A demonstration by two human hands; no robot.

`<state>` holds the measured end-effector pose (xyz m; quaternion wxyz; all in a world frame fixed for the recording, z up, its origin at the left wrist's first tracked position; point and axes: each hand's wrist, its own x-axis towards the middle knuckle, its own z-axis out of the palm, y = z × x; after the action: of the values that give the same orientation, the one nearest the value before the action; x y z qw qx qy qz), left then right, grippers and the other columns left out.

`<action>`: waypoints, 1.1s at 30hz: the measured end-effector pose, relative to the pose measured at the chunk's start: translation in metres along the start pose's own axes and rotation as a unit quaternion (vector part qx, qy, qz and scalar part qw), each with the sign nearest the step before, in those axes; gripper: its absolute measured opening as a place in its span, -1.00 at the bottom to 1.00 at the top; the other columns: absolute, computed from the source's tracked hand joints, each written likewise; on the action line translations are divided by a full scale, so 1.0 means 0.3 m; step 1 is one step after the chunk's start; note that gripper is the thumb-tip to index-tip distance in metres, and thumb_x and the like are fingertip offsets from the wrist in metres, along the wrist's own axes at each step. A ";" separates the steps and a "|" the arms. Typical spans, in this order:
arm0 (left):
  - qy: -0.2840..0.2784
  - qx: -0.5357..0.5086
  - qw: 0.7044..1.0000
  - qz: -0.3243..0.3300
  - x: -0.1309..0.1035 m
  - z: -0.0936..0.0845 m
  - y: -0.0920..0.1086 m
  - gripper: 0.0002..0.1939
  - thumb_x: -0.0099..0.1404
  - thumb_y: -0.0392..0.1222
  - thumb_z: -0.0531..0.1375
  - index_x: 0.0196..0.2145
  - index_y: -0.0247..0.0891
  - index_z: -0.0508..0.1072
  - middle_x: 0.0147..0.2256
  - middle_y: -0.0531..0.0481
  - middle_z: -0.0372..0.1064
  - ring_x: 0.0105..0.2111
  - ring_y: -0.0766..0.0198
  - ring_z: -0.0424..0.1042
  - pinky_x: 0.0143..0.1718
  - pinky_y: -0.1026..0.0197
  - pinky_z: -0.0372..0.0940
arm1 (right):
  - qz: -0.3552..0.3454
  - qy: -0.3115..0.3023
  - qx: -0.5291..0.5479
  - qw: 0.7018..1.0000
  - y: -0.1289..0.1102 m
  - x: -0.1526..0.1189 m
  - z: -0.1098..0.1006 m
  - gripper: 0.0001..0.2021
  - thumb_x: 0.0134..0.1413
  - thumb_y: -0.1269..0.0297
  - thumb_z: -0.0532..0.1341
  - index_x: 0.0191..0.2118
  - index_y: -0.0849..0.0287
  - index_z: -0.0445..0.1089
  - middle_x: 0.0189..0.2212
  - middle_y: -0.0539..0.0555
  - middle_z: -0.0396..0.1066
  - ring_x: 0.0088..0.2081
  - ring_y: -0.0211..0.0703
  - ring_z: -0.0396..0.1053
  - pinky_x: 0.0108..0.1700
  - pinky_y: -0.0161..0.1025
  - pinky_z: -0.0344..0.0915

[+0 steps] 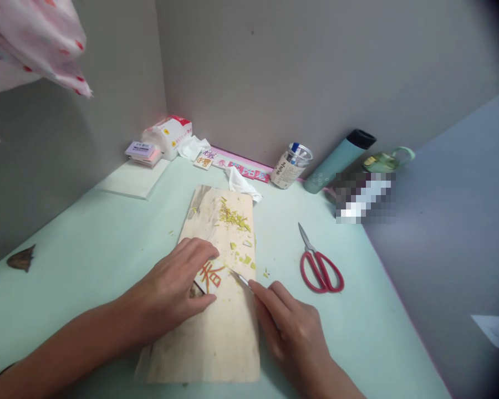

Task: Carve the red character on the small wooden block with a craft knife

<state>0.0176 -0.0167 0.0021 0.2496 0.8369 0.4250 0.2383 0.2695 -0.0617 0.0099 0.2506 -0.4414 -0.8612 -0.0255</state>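
Note:
A small pale square (213, 276) with a red-orange Chinese character lies on a wooden board (208, 349). My left hand (174, 277) grips this square by its edges, thumb on the near side and fingers on the far side. In my right hand (291, 321), a slim metal craft knife (243, 280) is held like a pen. Its tip is at or very near the right corner of the square; whether it touches I cannot tell. Yellow-green shavings (235, 219) are scattered over the board beyond both hands.
Red-handled scissors (325, 271) lie right of the board. Along the back are a tissue pack (170, 133), crumpled tissue (243, 185), several character tiles (249, 170), a clear jar (289, 169) and a teal bottle (336, 163). Pink cloth (37, 39) hangs upper left. Grey walls enclose the green tabletop.

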 end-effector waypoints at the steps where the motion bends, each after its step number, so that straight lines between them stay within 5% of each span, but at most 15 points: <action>1: 0.001 -0.002 1.000 0.000 0.000 0.000 0.001 -0.55 0.26 -0.33 0.22 0.06 -0.13 0.21 0.04 -0.05 0.29 0.07 0.03 0.28 0.08 0.01 0.26 | -0.004 -0.002 0.009 1.000 -0.003 0.000 -0.003 -0.71 0.34 0.49 0.04 0.05 0.33 0.42 -0.40 0.07 0.44 -0.56 -0.28 0.36 -0.58 -0.32 0.21; 33: 0.016 0.017 1.000 0.003 0.002 0.009 0.003 -0.62 0.26 -0.32 0.20 0.00 -0.15 0.22 -0.02 -0.07 0.27 0.02 0.02 0.26 0.03 0.00 0.24 | -0.031 0.028 -0.135 0.990 -0.028 -0.005 0.031 -0.70 0.29 0.55 0.03 0.03 0.30 0.43 -0.45 0.02 0.45 -0.62 -0.28 0.22 -0.55 -0.24 0.04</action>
<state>0.0203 -0.0174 0.0006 0.2274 0.8383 0.4305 0.2453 0.2600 -0.0654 0.0026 0.2118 -0.4431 -0.8558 -0.1622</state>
